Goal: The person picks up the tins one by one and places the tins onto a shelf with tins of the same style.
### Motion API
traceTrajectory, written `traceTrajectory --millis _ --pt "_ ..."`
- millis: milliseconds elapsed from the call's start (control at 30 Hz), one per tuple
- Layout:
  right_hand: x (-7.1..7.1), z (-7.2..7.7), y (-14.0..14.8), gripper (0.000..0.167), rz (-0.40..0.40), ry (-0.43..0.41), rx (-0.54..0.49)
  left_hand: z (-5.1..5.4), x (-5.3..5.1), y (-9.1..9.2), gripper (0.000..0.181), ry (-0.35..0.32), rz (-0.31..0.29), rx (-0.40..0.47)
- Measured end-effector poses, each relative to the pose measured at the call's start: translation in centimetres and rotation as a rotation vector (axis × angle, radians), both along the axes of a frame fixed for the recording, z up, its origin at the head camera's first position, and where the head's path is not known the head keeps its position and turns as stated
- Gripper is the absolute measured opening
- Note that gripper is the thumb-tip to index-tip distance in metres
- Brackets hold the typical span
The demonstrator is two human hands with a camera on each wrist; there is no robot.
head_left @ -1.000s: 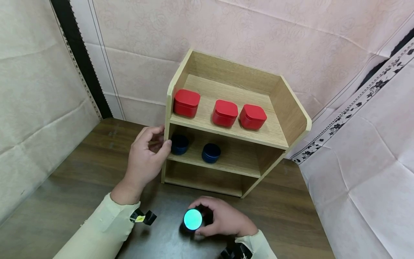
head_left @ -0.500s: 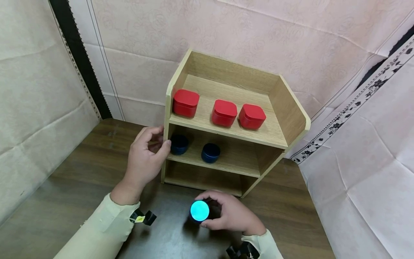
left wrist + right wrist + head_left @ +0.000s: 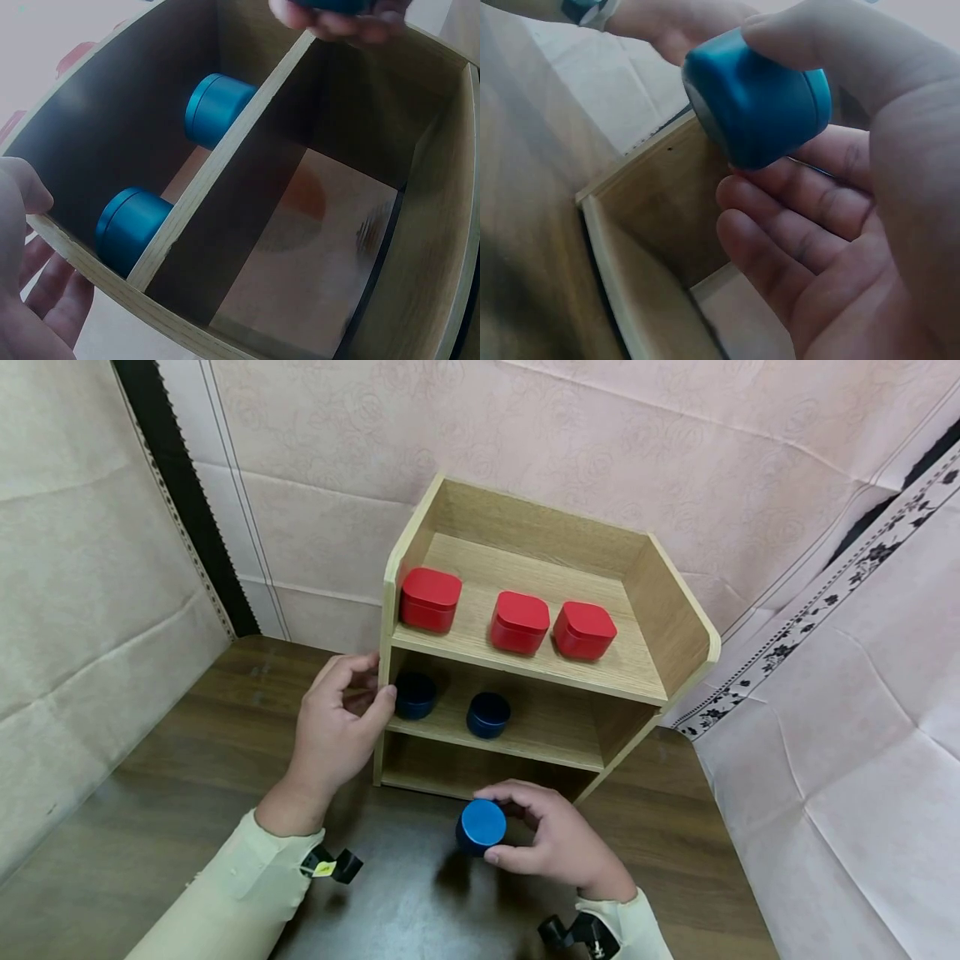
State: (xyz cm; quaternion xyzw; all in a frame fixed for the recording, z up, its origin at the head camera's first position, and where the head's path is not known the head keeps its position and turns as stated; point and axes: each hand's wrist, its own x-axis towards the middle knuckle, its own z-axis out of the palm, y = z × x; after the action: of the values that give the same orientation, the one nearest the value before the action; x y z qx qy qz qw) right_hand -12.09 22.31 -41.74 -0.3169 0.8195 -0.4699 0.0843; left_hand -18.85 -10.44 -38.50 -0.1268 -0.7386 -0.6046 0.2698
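Observation:
A small round blue tin with a lid is pinched between the thumb and fingers of my right hand, above the table in front of the wooden shelf unit. In the right wrist view the tin is tilted, with the lower fingers loosely bent beneath it. My left hand holds the unit's left side panel, thumb at its front edge and fingers on the outside. Two similar blue tins stand on the middle shelf, the left tin near that panel and the other tin toward the middle.
The top shelf carries a left red box, a middle red box and a right red box. Patterned cloth hangs behind and at both sides. The unit stands on a dark wooden table.
My right hand has lifted the blue tin and carried it forward and to the right, toward the shelf unit. The left hand stays at the side panel.

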Motion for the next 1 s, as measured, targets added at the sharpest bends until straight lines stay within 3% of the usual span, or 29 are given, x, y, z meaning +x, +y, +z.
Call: traceTrajectory --millis 433,1000 --pt "-0.1 2.6 1.0 0.059 -0.067 0.048 -0.126 0.0 0.0 0.0 0.038 0.001 -0.003 -0.008" --pt "-1.1 5.5 2.2 0.059 -0.133 0.112 -0.159 0.0 0.0 -0.1 0.037 -0.006 -0.002 -0.026"
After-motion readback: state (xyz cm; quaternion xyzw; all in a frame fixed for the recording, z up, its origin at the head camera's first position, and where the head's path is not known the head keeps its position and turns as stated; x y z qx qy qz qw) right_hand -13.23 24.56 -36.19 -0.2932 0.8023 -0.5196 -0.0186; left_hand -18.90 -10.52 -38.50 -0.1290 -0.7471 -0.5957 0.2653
